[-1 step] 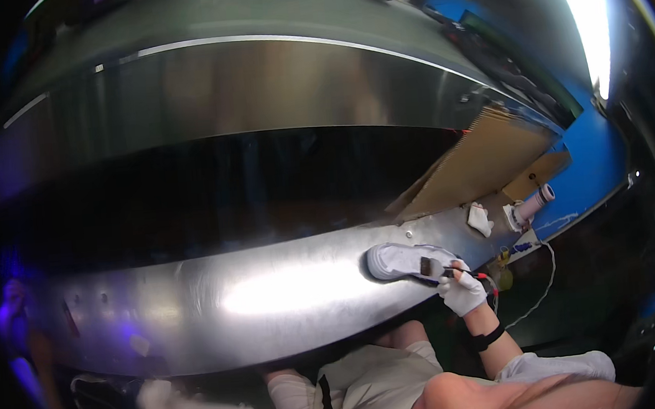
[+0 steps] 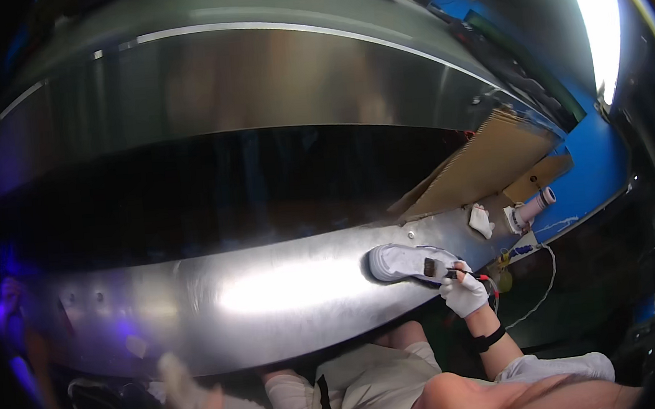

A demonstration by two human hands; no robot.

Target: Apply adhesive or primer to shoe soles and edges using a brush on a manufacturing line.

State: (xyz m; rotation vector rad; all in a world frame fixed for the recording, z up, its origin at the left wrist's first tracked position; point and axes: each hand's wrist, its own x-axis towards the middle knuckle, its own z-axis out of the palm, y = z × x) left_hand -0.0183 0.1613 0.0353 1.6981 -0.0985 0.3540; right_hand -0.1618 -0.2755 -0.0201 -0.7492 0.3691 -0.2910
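Note:
A pale grey-white shoe [image 2: 395, 262] lies on the metal bench top, its rounded end pointing left. My right hand [image 2: 465, 295], in a white glove with bare fingertips, is closed round the handle of a flat brush [image 2: 431, 268]. The dark bristle end lies over the shoe's right part; whether it touches cannot be made out. Low on the left, my left hand [image 2: 197, 403], white-gloved too, is smeared by motion below the bench edge. Its fingers, and anything in them, are unclear.
The shiny metal bench [image 2: 199, 330] curves across the view. At its right end are a folded white cloth [image 2: 480, 222], a pinkish cylinder [image 2: 535, 205] and upright brown cardboard [image 2: 485, 157]. A pale cord [image 2: 554, 271] hangs beside the bench. A person's hand [image 2: 11, 295] shows at far left.
My left hand has moved a little to the right and its shape has changed. The brush head has shifted slightly right over the shoe.

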